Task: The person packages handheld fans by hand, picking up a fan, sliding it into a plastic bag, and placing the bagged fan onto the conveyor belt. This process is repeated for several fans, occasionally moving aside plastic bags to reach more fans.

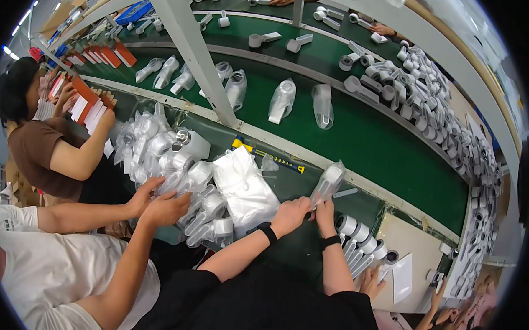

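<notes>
My left hand (293,216) and my right hand (323,217) are close together at the table's far edge, fingers closed on the lower end of a clear plastic bag. Inside the bag is a white, round-headed device with a handle (330,178), its head pointing away from me. Left of my hands lies a stack of flat clear plastic bags (246,188). To the right, several unbagged white round-headed devices (362,235) lie in a row with their handles toward me.
Bagged devices (159,143) are heaped at left, by a co-worker's hands (156,204). A yellow-and-black tool (271,156) lies behind the bag stack. Beyond runs a green conveyor belt (376,170) with bagged devices; a white post (193,50) rises before it. At right, another person's hand (371,283) is near a beige board (411,242).
</notes>
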A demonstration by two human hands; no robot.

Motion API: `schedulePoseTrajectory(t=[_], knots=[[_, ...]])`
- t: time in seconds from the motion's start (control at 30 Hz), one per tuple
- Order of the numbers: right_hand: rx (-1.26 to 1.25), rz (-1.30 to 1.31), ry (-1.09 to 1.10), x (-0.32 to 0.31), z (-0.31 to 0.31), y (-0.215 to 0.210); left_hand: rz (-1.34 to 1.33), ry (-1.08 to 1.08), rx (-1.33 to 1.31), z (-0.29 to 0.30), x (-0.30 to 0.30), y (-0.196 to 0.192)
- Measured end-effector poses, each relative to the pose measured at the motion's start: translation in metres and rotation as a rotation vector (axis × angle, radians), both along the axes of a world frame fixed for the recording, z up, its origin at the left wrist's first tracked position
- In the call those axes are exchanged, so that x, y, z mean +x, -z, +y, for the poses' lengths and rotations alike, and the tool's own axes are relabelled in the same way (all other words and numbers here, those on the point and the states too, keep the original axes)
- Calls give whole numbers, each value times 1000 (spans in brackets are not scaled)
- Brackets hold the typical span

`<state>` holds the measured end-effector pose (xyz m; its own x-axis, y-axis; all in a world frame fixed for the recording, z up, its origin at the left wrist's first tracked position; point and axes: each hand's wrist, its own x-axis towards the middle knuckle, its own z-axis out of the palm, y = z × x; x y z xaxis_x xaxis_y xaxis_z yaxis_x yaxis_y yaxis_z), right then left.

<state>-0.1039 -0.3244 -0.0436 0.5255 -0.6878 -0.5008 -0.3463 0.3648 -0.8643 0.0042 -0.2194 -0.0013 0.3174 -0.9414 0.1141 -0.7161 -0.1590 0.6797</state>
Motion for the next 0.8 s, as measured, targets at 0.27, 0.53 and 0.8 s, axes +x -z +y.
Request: schedulePoseTrajectory(t=[0.27,0.53,0.8], knots=[[-400,-17,301,20,-92,34,-224,-42,457,46,12,-24],[-602,923,-265,-83,0,-70,-328,-20,344,131,36,18],[-750,678,-178,-101,46,-28,10,-236,86,136,43,6]])
